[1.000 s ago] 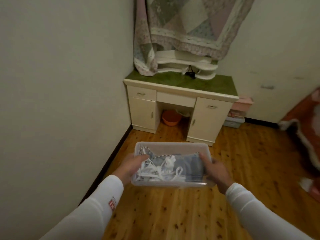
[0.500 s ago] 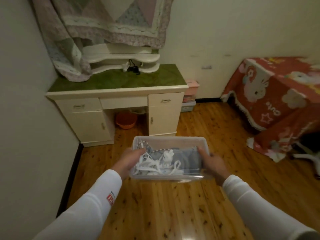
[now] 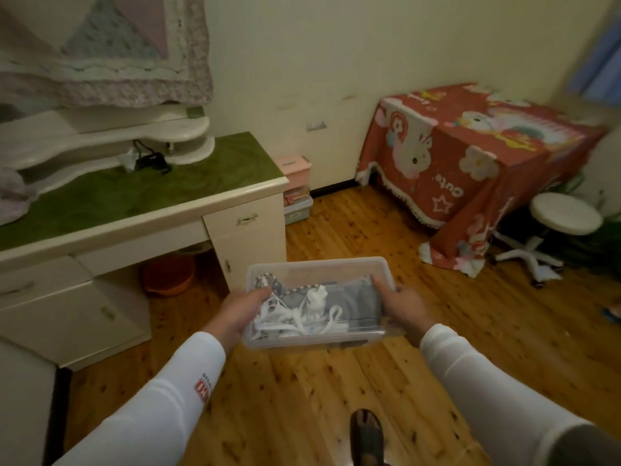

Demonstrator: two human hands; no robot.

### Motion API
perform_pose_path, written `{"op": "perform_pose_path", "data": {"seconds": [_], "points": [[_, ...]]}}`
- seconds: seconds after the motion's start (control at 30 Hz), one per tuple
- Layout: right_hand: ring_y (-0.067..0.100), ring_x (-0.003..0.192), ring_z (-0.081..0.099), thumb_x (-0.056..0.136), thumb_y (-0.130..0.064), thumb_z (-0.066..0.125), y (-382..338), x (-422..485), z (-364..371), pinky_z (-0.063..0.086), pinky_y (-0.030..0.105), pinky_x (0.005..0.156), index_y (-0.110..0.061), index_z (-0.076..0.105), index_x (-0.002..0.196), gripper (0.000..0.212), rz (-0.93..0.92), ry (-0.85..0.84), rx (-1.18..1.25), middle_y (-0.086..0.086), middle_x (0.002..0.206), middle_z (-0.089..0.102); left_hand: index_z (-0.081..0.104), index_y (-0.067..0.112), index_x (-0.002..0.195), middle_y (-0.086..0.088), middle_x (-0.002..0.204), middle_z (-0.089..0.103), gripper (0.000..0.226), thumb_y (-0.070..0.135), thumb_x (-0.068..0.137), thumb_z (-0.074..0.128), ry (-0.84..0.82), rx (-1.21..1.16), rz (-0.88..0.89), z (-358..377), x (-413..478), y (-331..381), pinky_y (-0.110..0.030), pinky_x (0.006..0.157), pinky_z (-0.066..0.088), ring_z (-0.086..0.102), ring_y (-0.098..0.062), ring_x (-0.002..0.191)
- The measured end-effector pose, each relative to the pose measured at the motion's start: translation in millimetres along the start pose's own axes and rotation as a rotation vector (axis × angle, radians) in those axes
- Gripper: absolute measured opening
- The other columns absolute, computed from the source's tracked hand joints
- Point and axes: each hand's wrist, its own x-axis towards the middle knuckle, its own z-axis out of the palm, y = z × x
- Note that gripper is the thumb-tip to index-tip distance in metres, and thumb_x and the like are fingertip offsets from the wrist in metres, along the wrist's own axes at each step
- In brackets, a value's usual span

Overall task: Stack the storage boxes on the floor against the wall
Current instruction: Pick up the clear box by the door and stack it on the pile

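– Fingers on the left hand [image 3: 240, 312], how do they sit?
– Curled round the left end of the clear storage box [image 3: 319, 269], with the thumb over the rim and lying on the contents. The other fingers are hidden under the box.
– And the right hand [image 3: 405, 306]?
– Same grip on the right end, thumb hooked over the rim. Together they hold the box level in the air above the wooden floor [image 3: 319, 391].
– What's inside?
– White cords [image 3: 299, 317] tangled over folded grey-blue cloth [image 3: 353, 299].
– Around it?
– Cream desk [image 3: 248, 230] with a green top close on the left, and an orange basin [image 3: 168, 275] under it. Past the desk's right side, a stack of storage boxes [image 3: 297, 193] stands on the floor against the far wall [image 3: 285, 62], a pink one on top. Farther right, a red cartoon cloth [image 3: 470, 163] drapes some furniture, with a white stool [image 3: 566, 213] beside it. Floorboards lie between the held box and the stack, and the desk's corner sits just left of that line.
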Motion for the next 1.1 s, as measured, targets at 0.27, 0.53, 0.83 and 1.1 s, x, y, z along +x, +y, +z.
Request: {"op": "perform_pose_path", "data": {"seconds": [0.27,0.53,0.83,1.1], "points": [[0.022,0.084,0.065,0.086,-0.062,0.051,-40,146,-50,0.056,0.042,0.078,-0.021,0.059,0.102,0.044,-0.010,-0.033,0.032,0.004,0.098,0.067,0.069,0.010,0.093,0.000,0.063,0.074,0.024,0.033,0.088,0.065,0.026,0.025,0.003,83,92,81,-0.021,0.046,0.049,0.071,-0.016,0.058],[0.024,0.090,0.063,0.090,-0.058,0.049,-89,271,-87,0.053,0.034,0.070,-0.015,0.058,0.118,0.052,-0.046,-0.090,0.027,0.007,0.109,0.065,0.071,0.009,0.099,-0.008,0.081,0.076,0.033,0.039,0.086,0.064,0.079,0.022,0.013,144,173,156,-0.030,0.062,0.053,0.073,-0.026,0.074],[0.018,0.080,0.061,0.091,-0.056,0.049,-144,410,-82,0.051,0.031,0.064,-0.020,0.055,0.110,0.042,0.004,-0.104,0.023,0.003,0.104,0.064,0.068,0.012,0.103,-0.007,0.084,0.075,0.032,0.040,0.087,0.063,0.078,-0.028,-0.042,180,302,233,-0.028,0.056,0.053,0.071,-0.024,0.073],[0.016,0.081,0.064,0.088,-0.063,0.048,-209,535,-80,0.053,0.030,0.064,-0.023,0.058,0.109,0.046,0.046,-0.028,0.022,-0.005,0.094,0.065,0.068,0.012,0.097,-0.005,0.070,0.075,0.027,0.037,0.090,0.061,-0.030,-0.029,-0.012,204,441,327,-0.026,0.046,0.051,0.072,-0.021,0.060]]}}
